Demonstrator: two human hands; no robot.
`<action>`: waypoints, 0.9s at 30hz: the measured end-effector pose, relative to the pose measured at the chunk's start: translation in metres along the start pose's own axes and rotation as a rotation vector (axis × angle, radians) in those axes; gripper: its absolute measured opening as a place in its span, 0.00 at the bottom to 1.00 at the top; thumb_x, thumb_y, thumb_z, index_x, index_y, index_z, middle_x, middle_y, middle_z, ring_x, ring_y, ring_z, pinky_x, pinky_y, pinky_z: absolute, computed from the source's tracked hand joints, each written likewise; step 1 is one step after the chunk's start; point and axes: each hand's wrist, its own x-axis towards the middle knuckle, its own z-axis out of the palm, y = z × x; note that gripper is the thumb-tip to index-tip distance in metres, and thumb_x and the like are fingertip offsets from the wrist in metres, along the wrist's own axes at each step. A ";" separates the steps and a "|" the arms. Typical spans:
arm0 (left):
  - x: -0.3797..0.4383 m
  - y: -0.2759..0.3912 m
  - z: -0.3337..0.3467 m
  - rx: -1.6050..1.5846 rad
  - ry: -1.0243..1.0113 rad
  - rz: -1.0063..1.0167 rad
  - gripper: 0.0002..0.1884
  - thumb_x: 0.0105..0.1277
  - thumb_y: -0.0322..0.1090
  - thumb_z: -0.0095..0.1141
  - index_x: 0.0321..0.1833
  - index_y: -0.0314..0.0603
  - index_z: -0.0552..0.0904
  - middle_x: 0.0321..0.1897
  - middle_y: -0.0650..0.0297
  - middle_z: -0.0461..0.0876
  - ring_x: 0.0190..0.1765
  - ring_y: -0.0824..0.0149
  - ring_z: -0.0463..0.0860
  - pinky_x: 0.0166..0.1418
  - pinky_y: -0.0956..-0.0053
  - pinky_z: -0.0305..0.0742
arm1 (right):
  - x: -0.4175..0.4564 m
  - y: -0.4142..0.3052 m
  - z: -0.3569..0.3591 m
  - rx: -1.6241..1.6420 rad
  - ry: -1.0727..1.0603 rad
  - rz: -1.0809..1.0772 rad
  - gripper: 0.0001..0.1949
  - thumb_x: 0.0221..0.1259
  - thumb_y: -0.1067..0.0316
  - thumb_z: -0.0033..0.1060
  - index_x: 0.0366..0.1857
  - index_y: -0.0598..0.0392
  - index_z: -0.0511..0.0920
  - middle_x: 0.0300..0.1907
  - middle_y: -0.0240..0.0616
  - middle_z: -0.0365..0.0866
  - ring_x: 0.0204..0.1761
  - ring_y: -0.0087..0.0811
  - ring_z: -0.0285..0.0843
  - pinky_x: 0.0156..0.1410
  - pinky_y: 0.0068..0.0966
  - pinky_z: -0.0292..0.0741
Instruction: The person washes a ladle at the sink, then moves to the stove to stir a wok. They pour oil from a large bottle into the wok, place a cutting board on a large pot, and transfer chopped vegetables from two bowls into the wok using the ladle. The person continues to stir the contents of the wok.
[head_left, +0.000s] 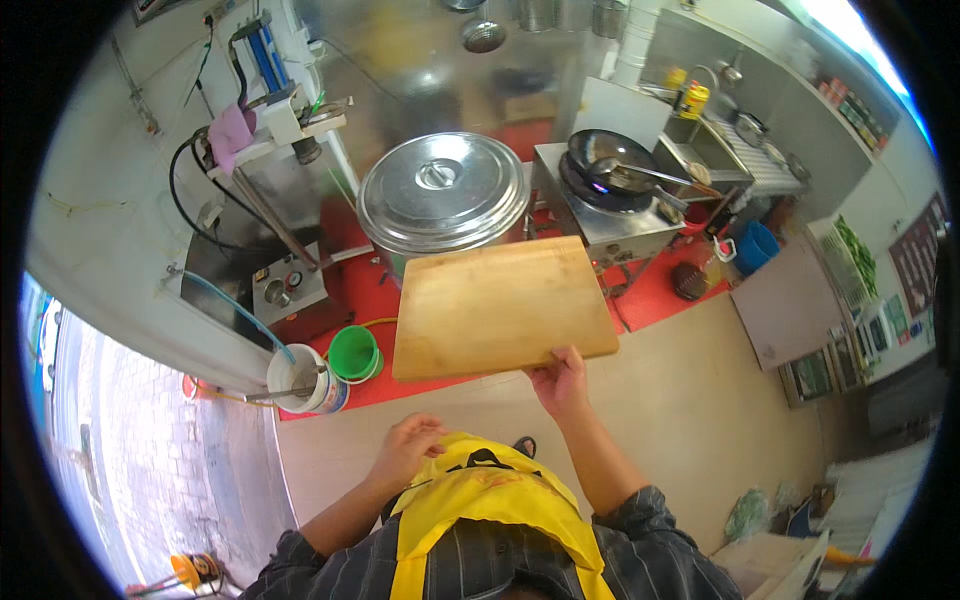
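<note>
My right hand (561, 381) grips the near edge of a wooden cutting board (502, 307), close to its right corner, with the thumb on top. The board is held out in front of me and hides part of a large stockpot behind it. On that pot lies a round metal lid (441, 187). My left hand (411, 444) is by the yellow apron (495, 495) at my waist, its fingers loosely bent and nothing seen in it; it does not touch the board.
A wok (611, 161) with a ladle sits over a lit burner at the right. Left of the board are a green bucket (355, 352) and a white bucket (330, 394) with a hose. A sink (694, 142) and a blue bucket (756, 247) are farther right, near a shelf with greens.
</note>
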 end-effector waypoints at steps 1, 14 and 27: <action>0.005 -0.002 -0.006 -0.012 0.076 -0.024 0.16 0.73 0.36 0.57 0.58 0.34 0.78 0.46 0.60 0.86 0.42 0.68 0.87 0.49 0.74 0.81 | 0.032 0.001 -0.004 -0.019 -0.029 0.041 0.15 0.64 0.64 0.51 0.51 0.58 0.77 0.52 0.42 0.83 0.55 0.42 0.81 0.63 0.46 0.79; 0.110 -0.006 -0.062 0.047 0.438 -0.017 0.14 0.73 0.34 0.58 0.58 0.38 0.79 0.44 0.59 0.87 0.38 0.67 0.87 0.44 0.73 0.80 | 0.377 0.036 0.064 0.090 -0.053 0.175 0.21 0.59 0.68 0.55 0.59 0.56 0.72 0.61 0.43 0.77 0.63 0.46 0.74 0.69 0.50 0.74; 0.170 0.023 -0.098 0.029 0.598 -0.065 0.12 0.73 0.31 0.57 0.56 0.33 0.79 0.41 0.59 0.84 0.38 0.69 0.85 0.43 0.74 0.81 | 0.411 0.028 0.103 -1.070 0.089 0.214 0.13 0.77 0.62 0.56 0.46 0.64 0.74 0.34 0.45 0.83 0.33 0.37 0.85 0.38 0.32 0.85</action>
